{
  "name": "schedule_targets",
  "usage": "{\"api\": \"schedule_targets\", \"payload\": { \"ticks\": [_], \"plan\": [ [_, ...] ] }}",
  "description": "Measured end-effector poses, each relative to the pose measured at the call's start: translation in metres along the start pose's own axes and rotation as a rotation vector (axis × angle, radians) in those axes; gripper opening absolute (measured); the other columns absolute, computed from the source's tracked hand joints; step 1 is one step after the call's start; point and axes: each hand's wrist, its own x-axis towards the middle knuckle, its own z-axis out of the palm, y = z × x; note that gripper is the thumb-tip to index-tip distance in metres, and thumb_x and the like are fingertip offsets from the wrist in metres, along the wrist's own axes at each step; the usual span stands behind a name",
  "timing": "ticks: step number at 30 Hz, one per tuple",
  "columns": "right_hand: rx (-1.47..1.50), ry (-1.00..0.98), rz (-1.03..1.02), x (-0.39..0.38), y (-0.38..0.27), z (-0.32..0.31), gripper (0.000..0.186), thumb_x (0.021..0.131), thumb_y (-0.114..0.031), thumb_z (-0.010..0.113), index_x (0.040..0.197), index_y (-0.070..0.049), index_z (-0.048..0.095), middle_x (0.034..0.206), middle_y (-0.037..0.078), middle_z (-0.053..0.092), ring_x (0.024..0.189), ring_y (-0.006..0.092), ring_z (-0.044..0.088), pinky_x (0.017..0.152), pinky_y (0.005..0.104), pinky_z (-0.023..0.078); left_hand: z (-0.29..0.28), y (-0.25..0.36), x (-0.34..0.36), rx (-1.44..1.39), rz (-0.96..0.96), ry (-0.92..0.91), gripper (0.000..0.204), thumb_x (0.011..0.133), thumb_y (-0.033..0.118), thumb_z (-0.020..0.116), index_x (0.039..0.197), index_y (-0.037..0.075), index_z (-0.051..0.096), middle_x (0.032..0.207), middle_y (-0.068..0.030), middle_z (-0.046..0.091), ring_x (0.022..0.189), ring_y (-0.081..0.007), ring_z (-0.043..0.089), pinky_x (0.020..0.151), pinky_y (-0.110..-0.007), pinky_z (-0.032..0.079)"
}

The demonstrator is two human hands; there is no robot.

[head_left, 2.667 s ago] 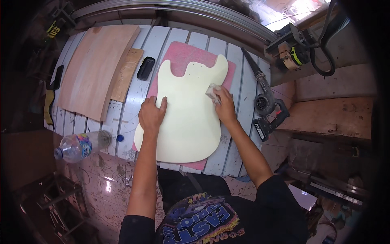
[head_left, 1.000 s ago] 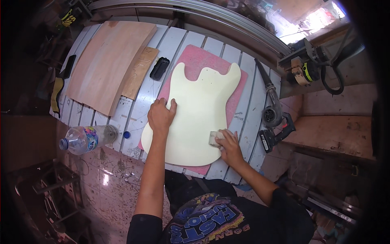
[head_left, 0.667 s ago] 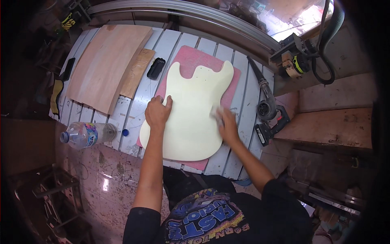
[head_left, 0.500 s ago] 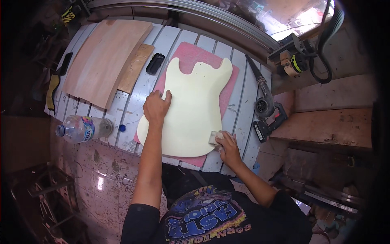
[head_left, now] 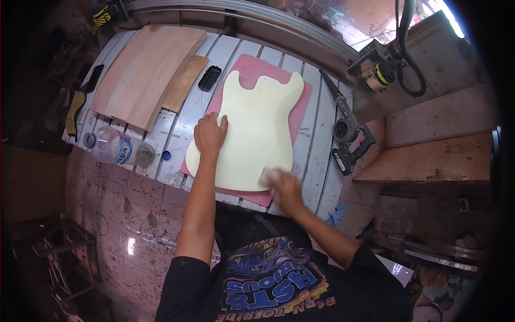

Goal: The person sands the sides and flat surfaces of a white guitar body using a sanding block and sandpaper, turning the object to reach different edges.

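1. We see the right hand (head_left: 286,189), blurred, closed around a pale block (head_left: 265,176) at the lower right edge of the cream guitar body (head_left: 256,134), which lies mid-frame;
2. we find the left hand (head_left: 210,134) spread on the body's left edge, thumb apart from the fingers;
3. left of centre, we see a clear bottle (head_left: 113,146) on its side, near a blue cap (head_left: 166,155);
4. right of centre, a blower (head_left: 343,129);
5. under the body, we see a pink mat (head_left: 251,65); upper left, a wooden panel (head_left: 149,74).

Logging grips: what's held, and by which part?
The right hand holds a small pale block, blurred, seemingly by its right side; the left hand rests on the cream guitar-shaped body.
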Motion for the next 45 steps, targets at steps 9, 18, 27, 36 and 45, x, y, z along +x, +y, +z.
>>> {"api": "schedule_targets", "payload": {
  "ticks": [9, 18, 27, 36, 45],
  "plan": [
    [0.135, 0.096, -0.037, -0.006, -0.078, 0.02, 0.056, 0.076, -0.003, 0.07, 0.13, -0.015, 0.069, 0.13, 0.013, 0.066, 0.122, 0.0374, 0.061, 0.103, 0.0563, 0.042, -0.002, -0.022, -0.043, 0.023, 0.119, 0.015, 0.057, 0.099, 0.04, 0.062, 0.144, 0.005, 0.06, 0.14, -0.0163, 0.065, 0.127, -0.0336, 0.06, 0.109, -0.048, 0.042],
    [0.044, 0.321, 0.23, 0.024, -0.023, 0.019, 0.039, 0.079, 0.0, 0.068, 0.114, -0.015, 0.076, 0.116, 0.01, 0.069, 0.111, 0.0346, 0.065, 0.094, 0.053, 0.051, -0.004, -0.025, -0.044, 0.074, 0.203, 0.033, 0.058, 0.1, 0.04, 0.061, 0.146, 0.005, 0.058, 0.139, -0.0184, 0.065, 0.126, -0.0363, 0.06, 0.108, -0.05, 0.043],
    [0.081, 0.292, 0.439, 0.023, -0.018, 0.023, 0.047, 0.079, -0.009, 0.075, 0.125, -0.021, 0.074, 0.131, 0.01, 0.062, 0.124, 0.0355, 0.057, 0.1, 0.0529, 0.045, -0.012, -0.02, -0.04, 0.121, 0.116, -0.056, 0.054, 0.1, 0.042, 0.063, 0.138, 0.004, 0.063, 0.124, -0.0195, 0.068, 0.113, -0.0379, 0.063, 0.098, -0.052, 0.047],
    [0.115, 0.294, 0.334, 0.027, -0.145, 0.082, 0.049, 0.076, -0.006, 0.076, 0.121, -0.023, 0.075, 0.131, 0.011, 0.064, 0.122, 0.0328, 0.06, 0.103, 0.0526, 0.045, -0.022, -0.038, -0.005, 0.091, 0.206, -0.302, 0.052, 0.104, 0.046, 0.057, 0.121, -0.002, 0.068, 0.112, -0.0253, 0.066, 0.105, -0.0432, 0.062, 0.095, -0.053, 0.049],
    [-0.126, 0.411, 0.815, 0.017, -0.145, 0.12, 0.056, 0.08, -0.009, 0.077, 0.134, -0.023, 0.067, 0.139, 0.013, 0.055, 0.131, 0.037, 0.053, 0.104, 0.055, 0.043, -0.024, -0.045, -0.005, -0.014, 0.291, -0.317, 0.053, 0.106, 0.045, 0.055, 0.119, -0.005, 0.066, 0.113, -0.0266, 0.063, 0.106, -0.0445, 0.06, 0.095, -0.054, 0.049]
  ]
}}
